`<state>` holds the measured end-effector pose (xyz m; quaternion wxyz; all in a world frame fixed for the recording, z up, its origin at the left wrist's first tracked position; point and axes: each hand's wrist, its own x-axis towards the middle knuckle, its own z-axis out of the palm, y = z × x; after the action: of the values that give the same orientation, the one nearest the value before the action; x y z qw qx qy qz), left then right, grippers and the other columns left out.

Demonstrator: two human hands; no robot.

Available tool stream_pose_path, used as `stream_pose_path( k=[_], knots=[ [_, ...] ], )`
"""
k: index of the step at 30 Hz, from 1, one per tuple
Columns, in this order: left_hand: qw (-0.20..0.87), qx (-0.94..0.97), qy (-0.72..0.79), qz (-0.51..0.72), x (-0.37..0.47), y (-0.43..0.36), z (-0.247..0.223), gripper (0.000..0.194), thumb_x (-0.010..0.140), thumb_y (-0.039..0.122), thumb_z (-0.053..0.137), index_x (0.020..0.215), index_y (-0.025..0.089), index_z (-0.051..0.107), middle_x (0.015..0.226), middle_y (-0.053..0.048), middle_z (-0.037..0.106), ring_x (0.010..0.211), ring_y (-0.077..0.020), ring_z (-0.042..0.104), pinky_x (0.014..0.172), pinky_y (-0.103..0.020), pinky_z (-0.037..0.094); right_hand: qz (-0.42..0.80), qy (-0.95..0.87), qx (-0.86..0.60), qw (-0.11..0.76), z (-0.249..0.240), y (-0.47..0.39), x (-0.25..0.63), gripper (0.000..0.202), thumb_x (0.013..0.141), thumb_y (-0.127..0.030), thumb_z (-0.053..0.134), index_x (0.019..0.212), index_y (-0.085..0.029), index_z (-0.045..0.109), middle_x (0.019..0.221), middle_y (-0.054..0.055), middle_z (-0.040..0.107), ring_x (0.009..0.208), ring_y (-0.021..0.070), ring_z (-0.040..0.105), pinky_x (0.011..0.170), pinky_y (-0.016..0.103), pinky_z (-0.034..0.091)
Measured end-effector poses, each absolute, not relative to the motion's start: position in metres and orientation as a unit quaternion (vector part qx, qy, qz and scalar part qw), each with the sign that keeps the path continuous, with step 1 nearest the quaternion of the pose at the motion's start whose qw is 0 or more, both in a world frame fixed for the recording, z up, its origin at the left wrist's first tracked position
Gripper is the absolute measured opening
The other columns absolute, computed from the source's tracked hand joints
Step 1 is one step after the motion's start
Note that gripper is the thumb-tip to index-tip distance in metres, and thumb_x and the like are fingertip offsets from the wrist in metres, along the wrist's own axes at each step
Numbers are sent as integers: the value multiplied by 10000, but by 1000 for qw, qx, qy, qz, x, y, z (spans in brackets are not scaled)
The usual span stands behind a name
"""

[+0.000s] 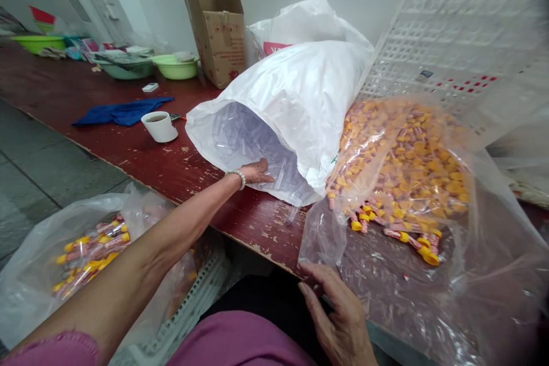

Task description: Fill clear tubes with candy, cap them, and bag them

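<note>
My left hand (256, 171), with a beaded bracelet at the wrist, reaches into the mouth of a big white sack (309, 91) lying on its side. Its fingers are stretched out and open, beside clear plastic tubes (240, 134) in the sack. One clear tube (293, 215) lies on the table just outside the opening. My right hand (337, 311) is at the table's front edge, its thumb and fingers a little apart with nothing visible between them. Near its fingertips is the edge of a clear plastic bag (326, 234), holding many small yellow-capped tubes (403, 154).
A white cup (159, 127) with dark liquid and a blue cloth (122, 111) are on the worn red table (201, 168). Behind stand green basins (175, 67) and a cardboard box (223, 40). A white crate (446, 23) leans at right. Another bag (34, 251) of yellow-capped tubes sits below left.
</note>
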<state>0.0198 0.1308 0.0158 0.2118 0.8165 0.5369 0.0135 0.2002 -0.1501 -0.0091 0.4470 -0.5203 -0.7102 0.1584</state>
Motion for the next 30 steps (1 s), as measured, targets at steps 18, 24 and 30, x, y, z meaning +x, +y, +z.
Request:
stream_pose_path(
  k=[18,24,30],
  knots=[
    [340,679,500,416,20,43,-28,252,631,287,662,843,183,572,721,17,598,669,-127,574,643,-241,461,210,-627,-573,485,-8,-58,144,563,831,-180,491,1365,-94,338,1356,192,445,1262,253,428,1054,449,371],
    [505,534,446,511,25,29,-33,346,569,250,737,824,167,520,731,37,569,639,-90,547,617,-214,463,233,-619,-588,467,-41,-23,129,659,755,-177,552,1369,-77,336,1330,206,472,1249,281,449,1025,464,397],
    [583,487,408,506,19,17,-24,357,563,243,770,824,173,536,725,45,576,650,-85,552,604,-197,465,206,-618,-583,487,-43,-25,130,430,837,-193,465,1263,-140,489,1209,149,575,1144,238,532,1001,439,415]
  ],
)
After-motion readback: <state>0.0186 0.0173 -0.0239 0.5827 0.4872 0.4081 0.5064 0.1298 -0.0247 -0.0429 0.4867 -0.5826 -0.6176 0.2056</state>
